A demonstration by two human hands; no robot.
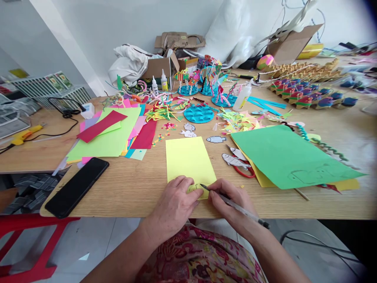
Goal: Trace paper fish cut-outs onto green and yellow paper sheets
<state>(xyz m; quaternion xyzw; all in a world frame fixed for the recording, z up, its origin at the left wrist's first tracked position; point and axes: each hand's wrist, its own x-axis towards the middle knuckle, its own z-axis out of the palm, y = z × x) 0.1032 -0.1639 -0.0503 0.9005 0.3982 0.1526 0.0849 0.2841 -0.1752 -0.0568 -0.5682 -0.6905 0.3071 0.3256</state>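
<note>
A sheet of yellow paper [190, 159] lies near the table's front edge. My left hand [176, 200] presses on its lower part, fingers bent and closed against it. Between the hands, dark pencil-like lines show on the yellow surface, partly covered by the left fingers. Closed around a grey pen [241, 209], my right hand [231, 198] rests at the sheet's lower right, with the pen tip on the paper by those lines. Paper fish cutouts [216, 139] lie beyond the sheet, and more fish cutouts [235, 160] rest on red-handled scissors [245, 171] to the right.
Green paper with a drawn fish [294, 157] lies at right. Coloured sheets [106, 137] and a black phone [78, 186] are at left. Farther back are a blue scalloped disc [198, 114], paper scraps [241, 122], a glue bottle [243, 96] and painted egg-carton pieces [312, 94].
</note>
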